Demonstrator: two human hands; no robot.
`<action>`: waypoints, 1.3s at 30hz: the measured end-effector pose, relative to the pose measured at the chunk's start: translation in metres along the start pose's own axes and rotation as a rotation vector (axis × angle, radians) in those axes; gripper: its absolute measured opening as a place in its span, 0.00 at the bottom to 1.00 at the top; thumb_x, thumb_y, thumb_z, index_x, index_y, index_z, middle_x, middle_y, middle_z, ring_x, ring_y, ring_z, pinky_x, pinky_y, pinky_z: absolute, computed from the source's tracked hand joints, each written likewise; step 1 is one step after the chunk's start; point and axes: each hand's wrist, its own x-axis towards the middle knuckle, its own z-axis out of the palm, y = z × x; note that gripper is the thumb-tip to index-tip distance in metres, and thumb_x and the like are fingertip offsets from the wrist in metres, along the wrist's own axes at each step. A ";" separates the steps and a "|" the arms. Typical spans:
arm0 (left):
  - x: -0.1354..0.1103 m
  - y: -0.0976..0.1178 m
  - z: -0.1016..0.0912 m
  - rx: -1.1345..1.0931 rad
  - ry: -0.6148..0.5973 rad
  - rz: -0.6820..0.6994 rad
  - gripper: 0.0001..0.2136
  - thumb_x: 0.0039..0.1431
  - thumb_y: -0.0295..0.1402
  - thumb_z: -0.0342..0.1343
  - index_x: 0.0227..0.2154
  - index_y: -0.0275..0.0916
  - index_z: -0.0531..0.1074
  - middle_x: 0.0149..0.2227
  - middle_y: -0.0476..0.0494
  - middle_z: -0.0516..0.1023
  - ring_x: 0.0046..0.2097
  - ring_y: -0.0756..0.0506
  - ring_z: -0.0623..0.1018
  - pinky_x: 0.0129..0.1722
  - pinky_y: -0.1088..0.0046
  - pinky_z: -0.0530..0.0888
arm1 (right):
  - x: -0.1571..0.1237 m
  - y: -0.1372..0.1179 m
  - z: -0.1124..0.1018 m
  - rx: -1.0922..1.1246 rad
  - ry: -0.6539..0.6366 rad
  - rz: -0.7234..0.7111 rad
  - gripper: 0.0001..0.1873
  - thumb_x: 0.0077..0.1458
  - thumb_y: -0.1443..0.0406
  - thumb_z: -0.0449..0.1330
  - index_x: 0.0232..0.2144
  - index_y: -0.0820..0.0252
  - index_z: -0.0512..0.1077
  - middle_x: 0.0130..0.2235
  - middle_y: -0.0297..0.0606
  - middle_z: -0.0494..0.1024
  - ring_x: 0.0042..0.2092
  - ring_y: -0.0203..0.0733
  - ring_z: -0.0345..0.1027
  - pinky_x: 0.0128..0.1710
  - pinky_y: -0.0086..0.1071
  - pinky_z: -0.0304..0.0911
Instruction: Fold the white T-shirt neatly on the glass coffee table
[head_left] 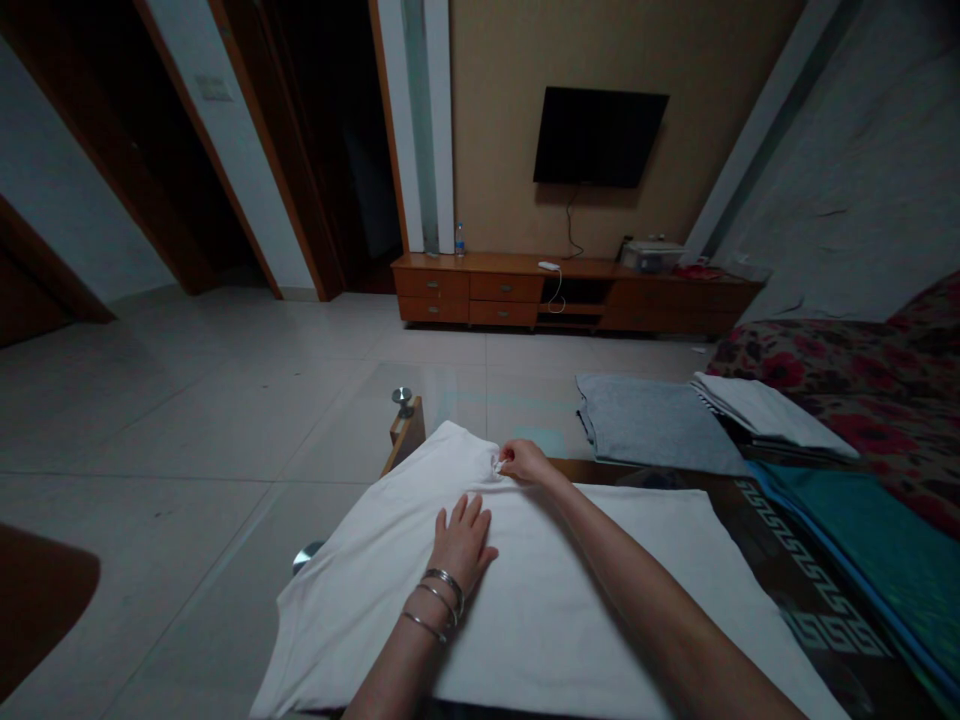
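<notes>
A white cloth garment [360,610], probably a T-shirt, lies spread flat on a low table, hanging over its near left side. My left hand [463,540], wearing several thin metal bangles, rests palm down on the cloth with its fingers apart. My right hand [525,462] is at the garment's far edge, pinching a small fold of the white fabric between finger and thumb. The garment's lower part is hidden beyond the bottom of the picture.
A folded grey garment [652,425] and a folded white garment [772,412] lie to the right, beside a teal cloth [847,530]. A red floral sofa [847,400] stands at right. A wooden sideboard [570,290] stands beyond the tiled floor, below a wall-mounted TV [600,136].
</notes>
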 end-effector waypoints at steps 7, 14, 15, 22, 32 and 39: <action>0.001 0.000 -0.003 -0.002 -0.027 -0.003 0.23 0.57 0.35 0.51 0.57 0.45 0.62 0.65 0.43 0.54 0.66 0.39 0.51 0.60 0.47 0.55 | 0.000 -0.012 -0.003 -0.071 0.063 0.015 0.05 0.49 0.67 0.60 0.29 0.60 0.77 0.37 0.42 0.78 0.39 0.39 0.69 0.34 0.27 0.54; 0.002 -0.001 0.002 -0.009 0.004 0.003 0.23 0.57 0.35 0.51 0.57 0.44 0.62 0.65 0.44 0.55 0.66 0.38 0.52 0.60 0.46 0.55 | 0.005 -0.025 -0.012 -0.049 0.111 0.153 0.13 0.55 0.59 0.55 0.38 0.59 0.76 0.39 0.45 0.79 0.40 0.42 0.71 0.34 0.28 0.56; 0.002 -0.001 0.003 -0.008 0.009 0.003 0.23 0.57 0.35 0.51 0.56 0.44 0.62 0.65 0.44 0.55 0.65 0.38 0.52 0.60 0.46 0.55 | 0.007 -0.027 -0.012 -0.036 0.102 0.170 0.15 0.55 0.57 0.55 0.38 0.59 0.76 0.38 0.46 0.79 0.39 0.41 0.71 0.34 0.28 0.56; 0.001 0.000 0.003 -0.003 0.012 0.004 0.23 0.57 0.35 0.51 0.56 0.44 0.62 0.65 0.44 0.54 0.66 0.39 0.52 0.60 0.46 0.55 | 0.023 -0.032 -0.011 0.138 -0.096 0.116 0.11 0.48 0.64 0.61 0.18 0.64 0.73 0.20 0.39 0.75 0.23 0.33 0.65 0.24 0.24 0.54; 0.002 -0.002 0.007 -0.017 0.006 -0.004 0.23 0.56 0.35 0.51 0.56 0.44 0.62 0.65 0.46 0.54 0.66 0.39 0.51 0.60 0.46 0.54 | 0.044 -0.028 -0.018 0.272 -0.227 0.014 0.12 0.53 0.64 0.57 0.25 0.69 0.75 0.24 0.39 0.77 0.22 0.28 0.63 0.21 0.20 0.55; 0.001 -0.001 0.007 -0.008 0.010 -0.007 0.23 0.56 0.35 0.51 0.57 0.43 0.62 0.65 0.47 0.53 0.66 0.39 0.51 0.60 0.46 0.54 | 0.038 -0.013 -0.009 0.027 -0.178 0.114 0.06 0.41 0.72 0.63 0.27 0.65 0.76 0.28 0.38 0.79 0.27 0.31 0.68 0.25 0.21 0.55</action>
